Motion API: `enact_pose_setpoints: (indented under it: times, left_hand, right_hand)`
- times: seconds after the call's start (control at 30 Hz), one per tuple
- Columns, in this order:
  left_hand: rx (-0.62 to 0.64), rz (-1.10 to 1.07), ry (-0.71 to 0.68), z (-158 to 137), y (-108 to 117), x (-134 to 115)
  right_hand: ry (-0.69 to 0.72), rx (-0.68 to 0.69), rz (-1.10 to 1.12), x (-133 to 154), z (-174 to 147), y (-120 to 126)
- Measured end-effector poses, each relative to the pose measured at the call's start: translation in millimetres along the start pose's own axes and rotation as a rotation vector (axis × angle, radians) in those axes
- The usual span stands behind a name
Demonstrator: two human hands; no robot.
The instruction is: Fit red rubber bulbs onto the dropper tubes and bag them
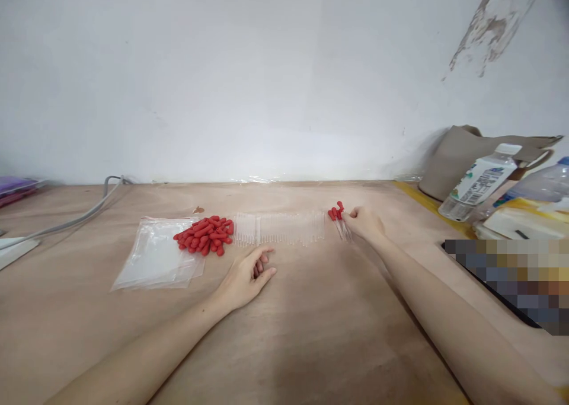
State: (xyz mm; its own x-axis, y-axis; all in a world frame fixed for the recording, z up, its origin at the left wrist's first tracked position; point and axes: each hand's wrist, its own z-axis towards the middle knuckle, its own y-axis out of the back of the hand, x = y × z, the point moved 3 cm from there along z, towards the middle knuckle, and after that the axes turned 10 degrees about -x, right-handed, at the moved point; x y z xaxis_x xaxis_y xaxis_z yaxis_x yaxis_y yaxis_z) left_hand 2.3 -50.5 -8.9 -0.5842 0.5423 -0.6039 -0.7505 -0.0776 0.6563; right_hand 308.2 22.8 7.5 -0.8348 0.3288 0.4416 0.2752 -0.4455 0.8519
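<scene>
My left hand rests on the table just in front of the glass tubes, its fingers loosely bent and the thumb apart, with nothing in it. A row of thin clear glass tubes lies side by side on the wood. At the left end of that row is a heap of red rubber bulbs, partly on clear zip bags. Off to the right, my right hand pinches a red-bulbed glass dropper at its bulb end. Several droppers with red bulbs lie together there; the fingertips hide part of them.
At the right stand a plastic bottle, a grey-brown bag and a yellow-and-white packet. A dark-edged, pixelated object lies nearer. Grey cables cross the left side. A white wall bounds the table's back.
</scene>
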Motion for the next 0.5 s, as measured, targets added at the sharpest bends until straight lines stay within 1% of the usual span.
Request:
enact_pose_setpoints:
  times: [0.3, 0.5]
  left_hand:
    - [0.003, 0.02, -0.042, -0.6, -1.3, 0.9]
    - [0.007, 0.02, -0.04, -0.1, -0.3, -1.1]
  right_hand:
    - [0.026, 0.048, -0.023, 5.7, -6.3, -4.5]
    - [0.041, 0.038, -0.043, 2.4, -5.3, -4.1]
